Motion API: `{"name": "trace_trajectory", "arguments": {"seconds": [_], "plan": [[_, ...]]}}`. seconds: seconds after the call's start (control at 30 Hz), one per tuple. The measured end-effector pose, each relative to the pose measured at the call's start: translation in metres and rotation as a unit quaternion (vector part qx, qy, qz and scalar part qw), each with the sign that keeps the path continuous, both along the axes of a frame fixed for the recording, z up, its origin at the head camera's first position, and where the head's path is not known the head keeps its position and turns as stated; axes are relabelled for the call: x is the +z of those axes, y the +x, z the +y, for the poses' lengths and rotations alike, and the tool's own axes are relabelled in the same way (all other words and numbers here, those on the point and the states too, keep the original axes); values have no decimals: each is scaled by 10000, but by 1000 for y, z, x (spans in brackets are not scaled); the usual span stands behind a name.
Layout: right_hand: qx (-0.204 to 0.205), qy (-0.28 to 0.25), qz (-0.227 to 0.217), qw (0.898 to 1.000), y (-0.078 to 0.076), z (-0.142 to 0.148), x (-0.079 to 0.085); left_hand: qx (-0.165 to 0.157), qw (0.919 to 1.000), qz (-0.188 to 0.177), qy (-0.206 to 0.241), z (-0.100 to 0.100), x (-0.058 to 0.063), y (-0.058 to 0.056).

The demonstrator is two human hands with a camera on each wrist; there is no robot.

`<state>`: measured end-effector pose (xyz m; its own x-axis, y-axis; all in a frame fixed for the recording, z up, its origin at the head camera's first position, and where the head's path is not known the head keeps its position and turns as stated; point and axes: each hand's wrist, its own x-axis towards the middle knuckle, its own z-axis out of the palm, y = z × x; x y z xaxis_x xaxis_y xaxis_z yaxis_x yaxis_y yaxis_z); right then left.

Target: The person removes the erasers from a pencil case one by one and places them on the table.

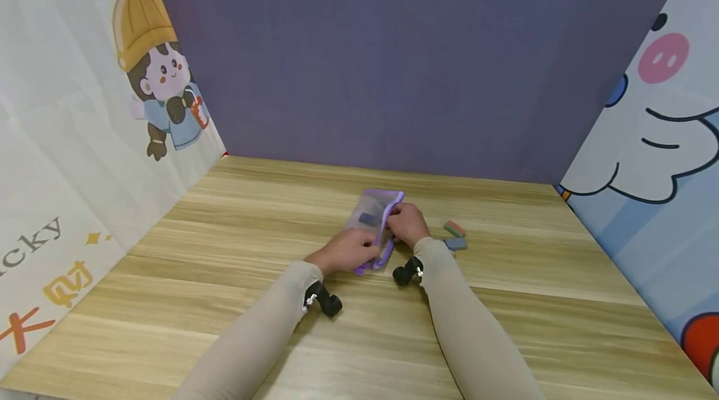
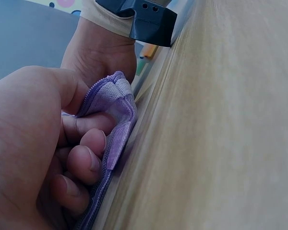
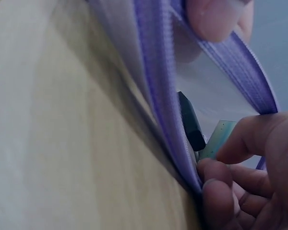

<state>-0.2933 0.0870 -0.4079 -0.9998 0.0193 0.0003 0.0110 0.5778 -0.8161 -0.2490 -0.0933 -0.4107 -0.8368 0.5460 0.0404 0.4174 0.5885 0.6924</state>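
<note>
A see-through zip pouch (image 1: 359,216) with purple edging lies on the table, its mouth held apart. My left hand (image 1: 352,249) grips the purple zipper edge (image 2: 122,103) at the near side, fingers curled round the fabric. At the mouth, my right hand (image 1: 408,223) pinches a pale green flat piece (image 3: 217,136) with dark specks; its exact kind is unclear. Beside that piece, inside the pouch, sits a dark block (image 3: 191,122). The right wrist view also shows a left fingertip (image 3: 216,19) on the upper zipper edge.
Right of the right hand lie a red-and-green block (image 1: 454,228) and a grey-blue block (image 1: 455,243), with a further piece partly hidden by the sleeve. A dark panel (image 1: 359,63) stands behind the wooden table (image 1: 253,225). Printed sheets flank both sides.
</note>
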Motion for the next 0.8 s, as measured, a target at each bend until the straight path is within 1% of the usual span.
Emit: {"name": "trace_trajectory", "arguments": {"seconds": [0.27, 0.4, 0.63, 0.8], "plan": [[-50, 105, -15, 9999, 1, 3, -1, -39, 10000, 69, -52, 2, -3, -2], [-77, 154, -35, 9998, 0, 3, 0, -35, 9998, 178, -122, 1, -3, -2], [-19, 109, -23, 9999, 0, 2, 0, -20, 9996, 222, -153, 1, -3, -3], [0, 178, 17, 9998, 0, 2, 0, 4, 9994, 280, -224, 0, -3, -3]]}}
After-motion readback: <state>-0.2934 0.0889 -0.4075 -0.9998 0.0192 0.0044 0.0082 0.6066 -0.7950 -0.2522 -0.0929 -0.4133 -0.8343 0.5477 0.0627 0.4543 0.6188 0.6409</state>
